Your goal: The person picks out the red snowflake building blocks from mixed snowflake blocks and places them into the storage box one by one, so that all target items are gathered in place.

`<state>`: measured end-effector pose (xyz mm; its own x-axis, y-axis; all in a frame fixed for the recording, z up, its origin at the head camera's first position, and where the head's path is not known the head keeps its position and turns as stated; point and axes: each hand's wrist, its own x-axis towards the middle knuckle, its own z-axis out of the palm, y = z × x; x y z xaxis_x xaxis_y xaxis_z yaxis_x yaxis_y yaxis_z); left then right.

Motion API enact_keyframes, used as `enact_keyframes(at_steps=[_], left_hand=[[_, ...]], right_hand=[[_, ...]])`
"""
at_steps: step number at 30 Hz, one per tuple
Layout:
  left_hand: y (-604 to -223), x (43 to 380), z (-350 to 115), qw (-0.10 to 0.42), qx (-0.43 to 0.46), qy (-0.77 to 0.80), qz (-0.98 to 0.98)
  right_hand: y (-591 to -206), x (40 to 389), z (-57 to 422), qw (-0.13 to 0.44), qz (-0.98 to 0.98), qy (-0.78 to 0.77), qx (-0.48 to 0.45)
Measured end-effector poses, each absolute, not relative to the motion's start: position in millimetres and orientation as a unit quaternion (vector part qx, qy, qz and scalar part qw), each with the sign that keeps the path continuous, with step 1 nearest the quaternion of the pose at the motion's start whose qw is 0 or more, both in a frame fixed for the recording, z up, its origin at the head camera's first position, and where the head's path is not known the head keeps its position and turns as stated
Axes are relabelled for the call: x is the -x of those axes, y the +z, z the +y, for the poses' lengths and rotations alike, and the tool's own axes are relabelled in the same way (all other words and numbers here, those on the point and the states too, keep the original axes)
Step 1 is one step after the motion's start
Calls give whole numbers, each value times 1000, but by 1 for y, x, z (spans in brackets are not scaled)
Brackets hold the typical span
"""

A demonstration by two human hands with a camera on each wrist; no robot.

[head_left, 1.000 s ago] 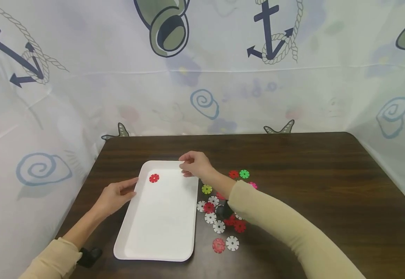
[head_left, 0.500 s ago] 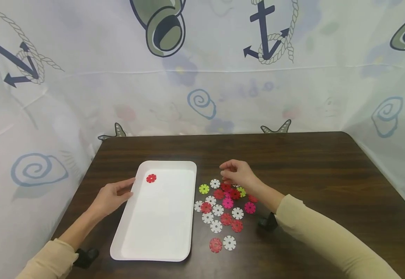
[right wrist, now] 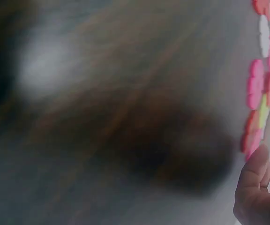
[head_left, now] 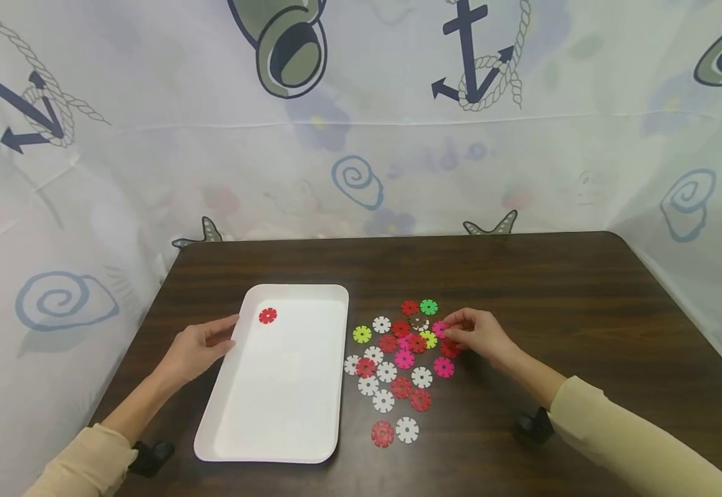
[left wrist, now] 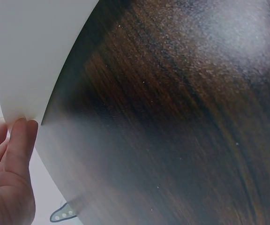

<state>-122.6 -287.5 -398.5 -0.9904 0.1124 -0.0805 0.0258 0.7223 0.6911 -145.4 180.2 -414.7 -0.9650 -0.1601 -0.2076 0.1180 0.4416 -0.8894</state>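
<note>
My left hand (head_left: 198, 351) touches the left rim of a shallow white tray (head_left: 280, 386) with its fingertips and thumb; the left wrist view shows them at the tray's edge. One red notched disc (head_left: 268, 315) lies flat inside the tray near its far left corner. To the right of the tray, my right hand (head_left: 482, 336) reaches down to a pink notched disc (head_left: 439, 328). Its thumb and fingertips touch or nearly touch the disc, which lies on the table. The right wrist view shows a gap between thumb (right wrist: 256, 168) and fingers.
Several flat notched plastic discs, among them a green disc (head_left: 428, 307), a yellow disc (head_left: 362, 334) and a white disc (head_left: 407, 430), lie scattered and partly overlapping beside the tray. They rest on a dark wooden table (head_left: 553, 290). A printed curtain (head_left: 411, 166) hangs behind it.
My right hand has moved from over the tray's far right corner rightward, then down to the pink disc at the right of the scattered discs. The left hand has stayed at the tray's rim.
</note>
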Motion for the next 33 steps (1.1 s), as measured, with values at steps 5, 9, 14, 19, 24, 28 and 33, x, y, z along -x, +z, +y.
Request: enact_keyframes(at_steps=[5, 9, 14, 19, 24, 28, 33], left_hand=[[-399, 122, -288, 59, -34, 372, 926], [-399, 122, -289, 58, -35, 373, 925], [-399, 123, -290, 59, -37, 376, 924], [-399, 123, -290, 58, -41, 379, 923], [-400, 124, -290, 58, -44, 379, 923], [-400, 123, -290, 59, -43, 378, 923], [-400, 123, -289, 60, -40, 378, 923]], right_hand=[[-419, 141, 186, 128, 864, -487, 26], [-421, 139, 188, 123, 874, -467, 44], [-422, 138, 187, 115, 889, -439, 57], [-423, 138, 187, 107, 902, -412, 73], [-425, 138, 188, 90, 915, -381, 98], [-425, 137, 188, 77, 920, -367, 113], [-425, 135, 187, 68, 924, -357, 120]])
